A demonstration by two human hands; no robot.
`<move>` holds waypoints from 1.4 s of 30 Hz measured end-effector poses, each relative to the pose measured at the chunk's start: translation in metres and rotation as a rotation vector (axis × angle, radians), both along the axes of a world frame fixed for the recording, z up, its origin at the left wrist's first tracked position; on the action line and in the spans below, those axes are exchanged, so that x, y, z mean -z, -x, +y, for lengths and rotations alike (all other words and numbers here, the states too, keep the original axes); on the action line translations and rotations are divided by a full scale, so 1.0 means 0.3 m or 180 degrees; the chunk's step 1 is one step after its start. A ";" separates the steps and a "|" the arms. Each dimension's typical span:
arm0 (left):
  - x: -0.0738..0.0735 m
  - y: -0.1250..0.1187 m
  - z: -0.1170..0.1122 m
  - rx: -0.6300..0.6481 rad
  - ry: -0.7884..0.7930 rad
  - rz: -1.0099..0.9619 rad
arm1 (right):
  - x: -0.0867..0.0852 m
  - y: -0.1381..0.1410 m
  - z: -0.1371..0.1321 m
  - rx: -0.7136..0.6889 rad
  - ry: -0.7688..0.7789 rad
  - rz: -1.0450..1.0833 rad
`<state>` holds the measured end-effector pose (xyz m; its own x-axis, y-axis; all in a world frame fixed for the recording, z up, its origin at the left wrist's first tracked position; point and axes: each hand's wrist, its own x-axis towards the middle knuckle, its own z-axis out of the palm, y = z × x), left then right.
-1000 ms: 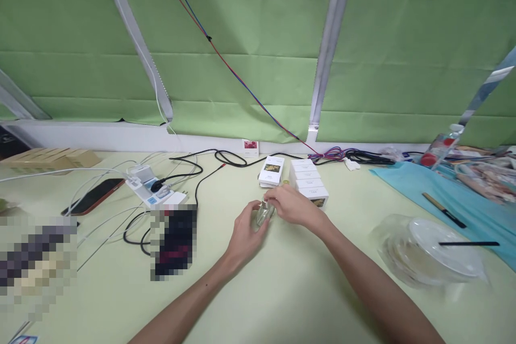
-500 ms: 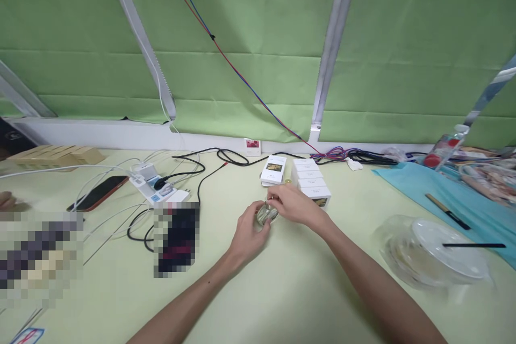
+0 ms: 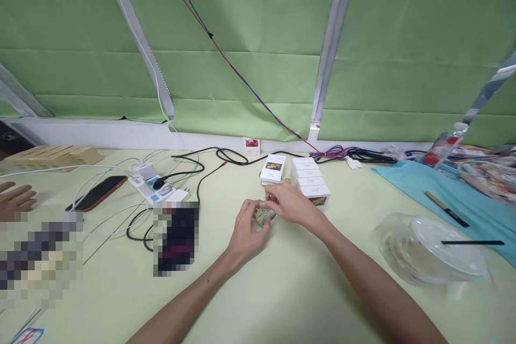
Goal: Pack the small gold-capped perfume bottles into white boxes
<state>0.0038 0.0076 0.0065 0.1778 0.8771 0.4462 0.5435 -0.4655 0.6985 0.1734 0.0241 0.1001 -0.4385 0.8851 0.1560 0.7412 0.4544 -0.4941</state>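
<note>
A small clear glass bottle (image 3: 264, 217) is on the table in front of me. My left hand (image 3: 246, 228) curls around its left side, thumb at the near edge and fingers at the far side. Over the bottle's top, my right hand (image 3: 291, 204) has its fingers pinched together; what they hold is too small and too hidden to name. A small round gold piece (image 3: 287, 181) lies just beyond my right hand. Behind it are a stack of white cards or flat boxes (image 3: 273, 169) with a dark picture and a row of white boxes (image 3: 310, 177).
At left are a power strip (image 3: 155, 185), tangled cables, a phone (image 3: 99, 193) and another person's hand (image 3: 18, 199). To the right, a bagged white-lidded container (image 3: 447, 250), a knife (image 3: 447, 210) on blue cloth (image 3: 407, 180) and a plastic bottle (image 3: 445, 145).
My right hand has shifted slightly left over the glass bottle, its fingers lower on the top. The other person's hand has come further into view at the left.
</note>
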 end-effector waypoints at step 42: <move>0.003 0.015 0.025 -0.0335 0.0267 -0.0479 | 0.002 -0.020 -0.014 -0.0364 0.0147 -0.0800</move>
